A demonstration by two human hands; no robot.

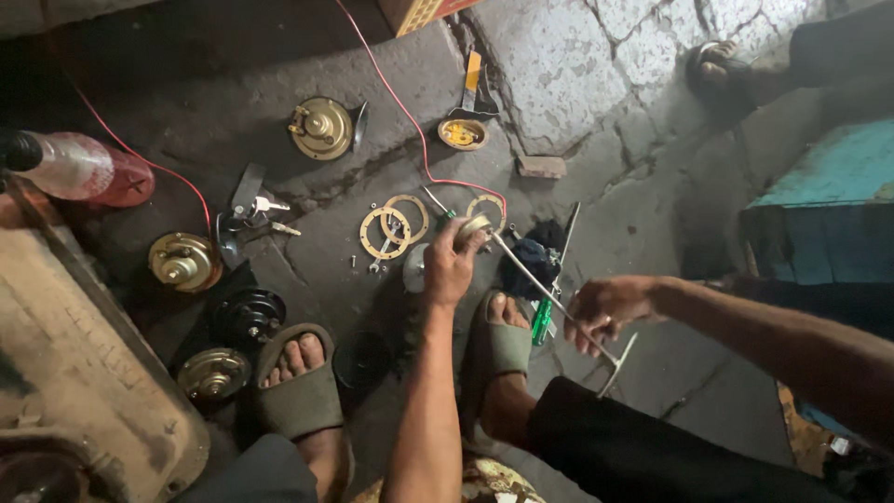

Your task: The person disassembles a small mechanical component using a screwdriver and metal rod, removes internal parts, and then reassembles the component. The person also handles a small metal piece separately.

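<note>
Both arms are bare — no sleeves, no rings, no watch on the left hand or the right hand. The feet wear soft, grey-green slide sandals with open toes — and dark trousers cover the legs.

head cam | looks steeply down | near hands | floor

Three brass horn discs, three flat ring gaskets, one black horn, one plastic bottle.
</note>
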